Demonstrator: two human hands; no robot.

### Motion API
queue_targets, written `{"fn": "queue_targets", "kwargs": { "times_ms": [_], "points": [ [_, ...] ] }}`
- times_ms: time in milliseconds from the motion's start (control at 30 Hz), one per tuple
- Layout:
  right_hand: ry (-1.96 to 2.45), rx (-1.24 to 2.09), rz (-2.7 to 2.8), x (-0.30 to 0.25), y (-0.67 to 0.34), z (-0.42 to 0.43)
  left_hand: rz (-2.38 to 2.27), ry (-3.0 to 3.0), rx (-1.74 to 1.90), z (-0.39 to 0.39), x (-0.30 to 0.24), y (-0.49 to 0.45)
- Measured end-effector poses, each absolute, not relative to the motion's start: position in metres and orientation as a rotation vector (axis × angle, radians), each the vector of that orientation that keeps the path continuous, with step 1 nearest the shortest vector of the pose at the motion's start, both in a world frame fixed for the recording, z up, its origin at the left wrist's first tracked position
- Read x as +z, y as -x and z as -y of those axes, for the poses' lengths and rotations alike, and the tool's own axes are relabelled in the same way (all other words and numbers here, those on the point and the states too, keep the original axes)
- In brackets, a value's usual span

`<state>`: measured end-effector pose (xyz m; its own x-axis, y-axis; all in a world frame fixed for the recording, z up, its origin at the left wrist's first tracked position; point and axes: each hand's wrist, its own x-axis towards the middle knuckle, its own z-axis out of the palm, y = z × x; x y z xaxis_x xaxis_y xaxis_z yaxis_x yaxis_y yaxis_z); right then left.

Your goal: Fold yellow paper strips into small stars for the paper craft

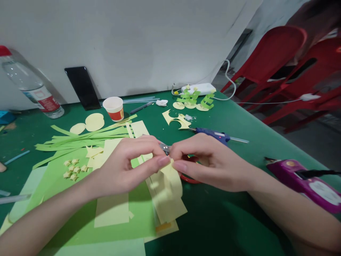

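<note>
My left hand (133, 161) and my right hand (213, 163) meet near the middle, thumbs and forefingers pinched together. Between their fingertips is a pale yellow paper strip (176, 179), which curls down below them; its pinched end is mostly covered. Under and behind my hands lie scissors with red handles (190, 180), partly hidden. Beneath the strip are pale yellow paper sheets (170, 206). To the left, several small folded paper stars (73, 170) rest on a green paper sheet (77, 220), with cut green strips (87, 140) beyond them.
A paper cup (114, 108), a phone (82, 87) and a water bottle (37, 90) stand by the wall. Beyond my right hand lies a blue glue gun (213, 134); a purple device (306, 185) is at right. Paper springs on discs (189, 99) sit near a power strip (202, 89).
</note>
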<state>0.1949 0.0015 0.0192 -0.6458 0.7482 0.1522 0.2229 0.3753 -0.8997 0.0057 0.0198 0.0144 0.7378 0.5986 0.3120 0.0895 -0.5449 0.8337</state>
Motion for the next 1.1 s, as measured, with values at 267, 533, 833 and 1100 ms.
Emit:
{"fn": "queue_targets", "kwargs": {
  "times_ms": [267,533,833,1100],
  "points": [
    [0.811,1.162,1.883,0.016,-0.191,0.002,-0.513,-2.051,0.899,-0.021,0.009,-0.004],
    [0.765,1.166,1.892,0.013,-0.189,0.002,-0.439,-2.074,0.883,-0.021,0.009,-0.006],
    [0.555,1.372,1.785,0.007,-0.187,0.001,-0.329,-1.882,0.810,-0.021,0.008,-0.005],
    [0.489,1.444,1.707,-0.001,-0.184,0.002,-0.252,-1.817,0.822,-0.023,0.005,-0.004]
  ]
}}
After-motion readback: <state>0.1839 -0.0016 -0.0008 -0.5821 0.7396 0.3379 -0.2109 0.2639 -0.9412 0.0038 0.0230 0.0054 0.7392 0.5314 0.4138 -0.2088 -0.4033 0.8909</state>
